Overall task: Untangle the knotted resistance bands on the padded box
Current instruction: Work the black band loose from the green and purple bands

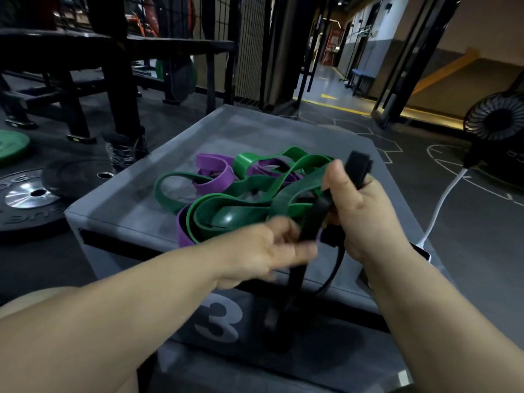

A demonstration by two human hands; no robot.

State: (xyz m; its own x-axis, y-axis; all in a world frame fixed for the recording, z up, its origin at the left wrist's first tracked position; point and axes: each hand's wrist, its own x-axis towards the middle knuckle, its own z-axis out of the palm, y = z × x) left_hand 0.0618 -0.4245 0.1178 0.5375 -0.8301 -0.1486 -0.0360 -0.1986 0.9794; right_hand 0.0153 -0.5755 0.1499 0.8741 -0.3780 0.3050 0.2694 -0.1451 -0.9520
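Green band (255,191) and purple band (215,168) lie heaped in a knot on the grey padded box (136,202), with the black band (358,165) caught in the heap's near right side. The right hand (360,211) grips the black band in a fist; one loop stands above the knuckles and the tails hang over the box's front. The left hand (266,248), just beside it, is blurred at the same strap, and whether it pinches cannot be told. A hard pull would likely cinch the green loops tighter or drag the heap off the near edge. Stretched rubber slipping free could snap back at the hands.
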